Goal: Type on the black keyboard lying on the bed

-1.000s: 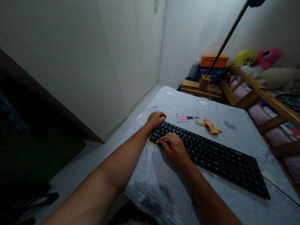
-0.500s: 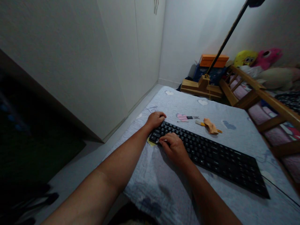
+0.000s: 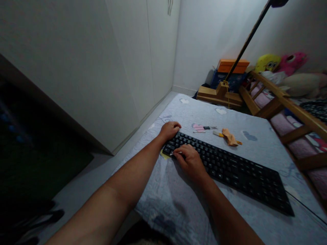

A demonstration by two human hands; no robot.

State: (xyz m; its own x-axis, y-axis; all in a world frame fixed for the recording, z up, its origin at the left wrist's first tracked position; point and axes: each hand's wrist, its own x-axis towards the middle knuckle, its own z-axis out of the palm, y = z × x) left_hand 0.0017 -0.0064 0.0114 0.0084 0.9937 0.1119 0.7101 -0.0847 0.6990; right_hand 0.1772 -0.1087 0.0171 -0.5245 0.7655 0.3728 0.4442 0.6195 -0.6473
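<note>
A black keyboard point(image 3: 235, 170) lies slantwise on the pale blue quilted cloth. My left hand point(image 3: 170, 130) grips its far left corner, fingers curled at the edge. Over the keyboard's near left keys, my right hand point(image 3: 189, 158) is closed in a pinch on a thin white cotton swab point(image 3: 172, 153), mostly hidden by the fingers. Beyond the keyboard lie another cotton swab point(image 3: 199, 132), a small pink piece point(image 3: 198, 127), a dark-handled tool with thin metal ends point(image 3: 209, 128), and a yellow-handled brush point(image 3: 218, 134) partly under an orange cloth point(image 3: 230, 137).
The keyboard's cable point(image 3: 304, 204) runs off to the right. Tall pale cabinet doors point(image 3: 133, 61) flank the left side. A wooden bed rail point(image 3: 288, 102) borders the right. At the back stand a wooden stand base point(image 3: 217, 93) with a slanted pole and an orange box point(image 3: 233, 66).
</note>
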